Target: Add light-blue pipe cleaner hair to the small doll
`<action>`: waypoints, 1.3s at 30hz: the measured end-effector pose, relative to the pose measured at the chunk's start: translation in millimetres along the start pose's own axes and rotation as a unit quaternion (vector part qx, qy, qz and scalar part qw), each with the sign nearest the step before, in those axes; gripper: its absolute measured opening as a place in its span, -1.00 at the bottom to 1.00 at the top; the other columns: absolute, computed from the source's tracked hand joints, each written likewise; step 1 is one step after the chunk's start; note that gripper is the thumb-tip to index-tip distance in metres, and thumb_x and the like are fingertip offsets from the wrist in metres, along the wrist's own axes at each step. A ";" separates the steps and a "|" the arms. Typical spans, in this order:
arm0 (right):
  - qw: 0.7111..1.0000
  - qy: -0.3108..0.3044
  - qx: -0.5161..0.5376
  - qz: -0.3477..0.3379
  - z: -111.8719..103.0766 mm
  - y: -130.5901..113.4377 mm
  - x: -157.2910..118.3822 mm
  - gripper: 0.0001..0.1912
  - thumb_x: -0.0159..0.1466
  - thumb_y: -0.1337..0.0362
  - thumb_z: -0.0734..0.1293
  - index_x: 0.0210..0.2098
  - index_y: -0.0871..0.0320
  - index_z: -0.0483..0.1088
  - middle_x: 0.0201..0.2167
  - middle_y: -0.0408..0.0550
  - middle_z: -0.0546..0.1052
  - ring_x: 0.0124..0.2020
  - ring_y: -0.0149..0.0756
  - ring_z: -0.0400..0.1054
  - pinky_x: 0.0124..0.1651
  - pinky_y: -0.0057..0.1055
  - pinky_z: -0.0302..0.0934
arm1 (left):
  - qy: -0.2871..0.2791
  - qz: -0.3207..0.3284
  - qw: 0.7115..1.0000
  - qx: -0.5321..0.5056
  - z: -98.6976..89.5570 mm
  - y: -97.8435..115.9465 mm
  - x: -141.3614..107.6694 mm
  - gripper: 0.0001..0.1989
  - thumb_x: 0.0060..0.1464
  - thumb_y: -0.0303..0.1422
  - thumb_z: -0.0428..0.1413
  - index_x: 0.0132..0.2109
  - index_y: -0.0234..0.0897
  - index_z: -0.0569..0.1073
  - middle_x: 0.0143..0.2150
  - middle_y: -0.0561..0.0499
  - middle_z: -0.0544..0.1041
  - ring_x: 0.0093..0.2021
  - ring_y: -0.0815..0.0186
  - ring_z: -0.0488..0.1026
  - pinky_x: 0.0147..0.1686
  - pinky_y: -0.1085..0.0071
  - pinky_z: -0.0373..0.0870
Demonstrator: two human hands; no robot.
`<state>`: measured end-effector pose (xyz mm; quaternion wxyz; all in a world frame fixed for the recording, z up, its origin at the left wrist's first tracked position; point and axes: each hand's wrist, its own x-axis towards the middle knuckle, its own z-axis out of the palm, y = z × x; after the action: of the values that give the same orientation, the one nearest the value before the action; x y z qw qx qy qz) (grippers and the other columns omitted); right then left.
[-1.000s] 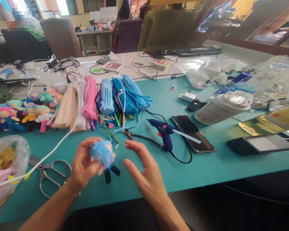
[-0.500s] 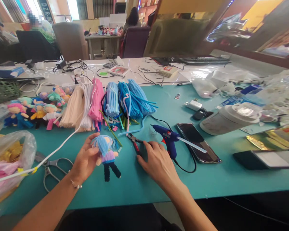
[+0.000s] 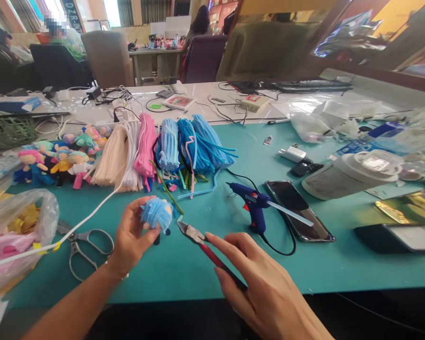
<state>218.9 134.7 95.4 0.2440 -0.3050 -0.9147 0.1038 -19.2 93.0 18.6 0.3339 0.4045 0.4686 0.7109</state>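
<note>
A small doll with light-blue hair point(image 3: 156, 213) is gripped in my left hand point(image 3: 132, 236), its head turned up toward me and most of its body hidden beneath. My right hand point(image 3: 253, 271) is closed round red-handled cutting pliers point(image 3: 212, 255). The jaws of the pliers point left, a short way from the doll and apart from it. Beyond the hands stand bundles of pipe cleaners in light blue point(image 3: 169, 146), pink point(image 3: 146, 146) and cream point(image 3: 109, 156).
A blue glue gun point(image 3: 253, 203) with a glue stick lies beside a phone point(image 3: 299, 212). Scissors point(image 3: 87, 245) and a plastic bag point(image 3: 21, 236) are at left, finished dolls point(image 3: 60, 160) behind them. A white cable point(image 3: 95, 210) crosses the left side. A cup point(image 3: 350, 174) lies at right.
My right hand has lifted the pliers from the mat and brought them nearer to me. In my left hand the doll has tipped, so its hair now faces me and its legs are mostly hidden.
</note>
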 end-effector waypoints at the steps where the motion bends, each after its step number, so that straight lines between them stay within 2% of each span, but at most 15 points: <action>1: 1.000 0.006 -0.003 -0.013 -2.4 -3.3 0.6 -0.64 0.37 0.33 0.20 0.13 0.12 0.37 -0.23 0.01 0.49 -0.40 -0.30 0.47 -0.39 -0.40 0.41 | -0.002 0.022 1.000 0.012 -0.2 -0.8 -1.2 -0.50 -0.02 -0.39 0.37 0.08 -0.12 0.46 0.08 -0.12 0.52 -0.05 0.23 0.55 -0.09 0.33 0.56; 5: 0.998 0.018 -0.044 -0.041 -5.4 -10.8 4.1 -0.65 0.39 0.32 0.20 0.13 0.11 0.40 -0.24 0.05 0.52 -0.41 -0.27 0.45 -0.41 -0.38 0.41 | -0.021 0.090 0.995 0.039 -1.8 -2.9 -2.9 -0.52 0.03 -0.43 0.33 0.10 -0.09 0.46 0.11 -0.14 0.49 0.15 0.10 0.49 0.08 0.15 0.51; 10: 0.993 0.029 -0.090 -0.068 -8.2 -14.9 11.8 -0.68 0.44 0.32 0.13 0.06 0.18 0.44 -0.30 0.07 0.52 -0.45 -0.26 0.43 -0.48 -0.37 0.36 | -0.046 0.124 0.989 0.059 -3.3 -0.9 -2.5 -0.49 0.06 -0.49 0.30 0.14 -0.03 0.45 0.12 -0.14 0.46 0.17 0.10 0.46 0.09 0.13 0.51; 14: 0.993 0.032 -0.095 -0.067 -11.8 -17.3 15.2 -0.69 0.45 0.29 0.15 0.03 0.17 0.46 -0.34 0.05 0.52 -0.48 -0.26 0.41 -0.51 -0.37 0.33 | -0.056 0.130 0.988 0.061 -3.1 1.4 -2.8 -0.46 0.07 -0.51 0.29 0.16 0.01 0.45 0.12 -0.14 0.45 0.17 0.11 0.45 0.08 0.13 0.52; 26: 0.992 0.019 -0.111 -0.057 -13.7 -19.2 17.6 -0.70 0.42 0.29 0.17 0.03 0.12 0.48 -0.33 0.05 0.54 -0.45 -0.23 0.43 -0.49 -0.35 0.34 | -0.057 0.161 0.982 0.087 -2.3 0.9 -2.0 -0.46 0.08 -0.54 0.26 0.17 -0.05 0.41 0.12 -0.13 0.42 0.16 0.15 0.45 0.09 0.19 0.51; 39: 0.989 0.019 -0.130 -0.066 -12.0 -19.5 19.5 -0.70 0.41 0.32 0.17 0.02 0.15 0.46 -0.34 0.04 0.51 -0.45 -0.23 0.41 -0.47 -0.34 0.32 | -0.063 0.158 0.981 0.095 -4.2 0.5 -3.4 -0.45 0.08 -0.56 0.26 0.18 -0.04 0.41 0.13 -0.12 0.41 0.18 0.16 0.43 0.08 0.23 0.49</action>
<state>201.5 131.6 119.8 0.2256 -0.2745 -0.9340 -0.0380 -21.4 88.3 17.2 0.2060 0.5471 0.4427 0.6799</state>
